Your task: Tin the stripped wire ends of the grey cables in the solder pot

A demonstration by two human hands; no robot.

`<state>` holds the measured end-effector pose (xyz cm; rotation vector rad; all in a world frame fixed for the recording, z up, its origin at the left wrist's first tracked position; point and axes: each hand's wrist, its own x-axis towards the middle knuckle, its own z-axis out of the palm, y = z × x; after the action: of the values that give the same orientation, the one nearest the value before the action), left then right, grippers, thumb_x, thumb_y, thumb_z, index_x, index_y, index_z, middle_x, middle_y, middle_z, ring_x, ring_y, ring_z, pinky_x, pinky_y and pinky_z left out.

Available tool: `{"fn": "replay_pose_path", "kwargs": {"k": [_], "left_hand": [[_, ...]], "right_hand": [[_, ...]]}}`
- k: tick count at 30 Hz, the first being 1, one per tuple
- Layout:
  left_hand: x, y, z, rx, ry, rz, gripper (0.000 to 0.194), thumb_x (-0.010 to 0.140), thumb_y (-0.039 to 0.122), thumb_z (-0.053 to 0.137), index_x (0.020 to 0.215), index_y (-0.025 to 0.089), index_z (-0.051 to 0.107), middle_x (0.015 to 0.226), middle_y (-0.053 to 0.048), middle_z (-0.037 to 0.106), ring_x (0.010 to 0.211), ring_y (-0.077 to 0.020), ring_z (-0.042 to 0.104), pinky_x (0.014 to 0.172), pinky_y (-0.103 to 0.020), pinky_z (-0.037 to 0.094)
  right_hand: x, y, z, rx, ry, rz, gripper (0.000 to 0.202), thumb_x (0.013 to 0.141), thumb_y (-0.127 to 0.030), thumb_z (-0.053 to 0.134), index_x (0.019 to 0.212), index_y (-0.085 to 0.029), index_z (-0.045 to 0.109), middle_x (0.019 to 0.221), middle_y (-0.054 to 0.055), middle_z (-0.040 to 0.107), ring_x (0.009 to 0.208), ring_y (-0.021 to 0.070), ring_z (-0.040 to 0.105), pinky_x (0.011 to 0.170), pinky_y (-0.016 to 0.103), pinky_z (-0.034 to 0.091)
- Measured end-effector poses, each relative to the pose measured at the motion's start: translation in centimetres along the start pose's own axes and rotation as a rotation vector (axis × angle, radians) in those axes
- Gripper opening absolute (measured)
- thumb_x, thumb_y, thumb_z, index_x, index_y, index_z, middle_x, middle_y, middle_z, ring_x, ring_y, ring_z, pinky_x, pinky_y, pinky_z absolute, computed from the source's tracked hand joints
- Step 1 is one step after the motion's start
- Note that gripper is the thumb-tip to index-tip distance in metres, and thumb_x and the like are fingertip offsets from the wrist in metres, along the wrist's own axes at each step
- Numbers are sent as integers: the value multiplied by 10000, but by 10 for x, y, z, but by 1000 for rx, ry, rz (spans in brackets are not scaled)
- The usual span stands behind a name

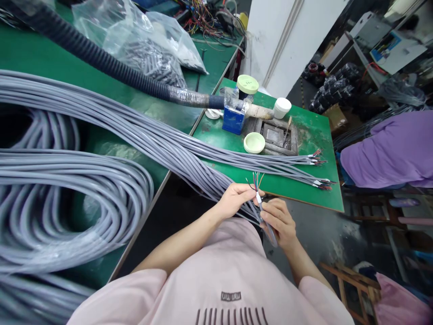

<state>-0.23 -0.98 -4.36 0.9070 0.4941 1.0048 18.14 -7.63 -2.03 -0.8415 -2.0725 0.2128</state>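
Observation:
Close to my body, my right hand [279, 221] is wrapped round a grey cable [268, 228], just below its white-wrapped end. My left hand [235, 198] pinches at the fanned, thin coloured wires [257, 180] that stick up from that end. Behind my hands, a long bundle of grey cables [176, 149] runs across the green tables from the left. Its far ends [316, 159] show white wraps and bared dark and red wires at the right.
A blue box [233, 119] joins a black corrugated hose [111, 67]. Near it are a pale green dish [254, 142], a white jar [282, 107] and a metal-framed pot [275, 135]. Coiled cables [128, 189] fill the left. A person in purple [389, 149] is at the right.

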Motion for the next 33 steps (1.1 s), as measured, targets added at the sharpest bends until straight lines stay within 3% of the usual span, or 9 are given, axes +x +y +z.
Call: {"fn": "replay_pose_path", "kwargs": {"k": [6,11,17,20,22,24,28,31,33], "left_hand": [[0,0,3,-33,18,-45,408,766,519,712,618,139,715,805,-99,726,794,-197,654,794,-332,489],[0,5,9,-103,43,-90,394,745,518,722,644,137,709,648,-58,672,622,-148,594,677,-307,461],[0,9,10,-193,92,-112,290,675,397,738,546,152,655,447,0,533,478,-109,460,533,-271,348],[3,5,11,-154,80,-140,335,689,386,705,471,157,591,417,15,484,437,-85,362,493,-265,283],[5,2,14,-24,61,-185,394,755,426,666,480,155,587,425,16,484,435,-83,355,493,-266,280],[9,0,15,173,22,-170,434,838,471,598,546,151,625,483,2,535,488,-100,436,539,-268,338],[20,3,10,756,-63,142,349,926,427,514,821,167,721,740,-47,679,727,-157,563,740,-311,420],[35,5,1,1226,-78,367,281,956,321,473,1030,187,708,955,-78,712,889,-204,565,797,-362,389],[47,2,-2,1449,-56,410,279,953,282,469,1121,187,671,1055,-96,693,973,-237,549,787,-386,370]], "right_hand": [[-1,-1,1,-1,-9,20,501,850,-213,635,1330,-333,553,1160,73,728,977,242,676,813,492,558],[-3,0,1,-8,-17,13,504,845,-211,643,1323,-346,555,1168,64,725,972,242,681,804,488,558],[-3,-3,10,26,-53,-26,492,850,-209,634,1328,-297,551,1170,88,718,987,239,669,805,469,554],[-3,-11,16,5,-80,-25,425,864,-254,619,1281,-319,568,1197,78,697,1004,228,657,812,451,560],[-7,-14,12,-37,-64,-6,405,859,-274,620,1259,-322,575,1208,83,674,1023,234,650,825,453,562],[-19,-13,-2,-132,4,64,418,835,-261,639,1243,-330,580,1175,82,662,1021,251,647,824,469,560],[-70,-3,-56,-514,204,356,385,781,-213,661,1146,-331,626,1026,70,682,925,286,645,790,496,536],[-114,-1,-88,-738,-13,710,251,838,-189,511,1022,-242,673,933,76,716,907,282,648,838,475,496],[-129,-6,-90,-724,-38,860,234,849,-203,482,959,-192,688,930,89,731,916,264,656,875,438,484]]}}
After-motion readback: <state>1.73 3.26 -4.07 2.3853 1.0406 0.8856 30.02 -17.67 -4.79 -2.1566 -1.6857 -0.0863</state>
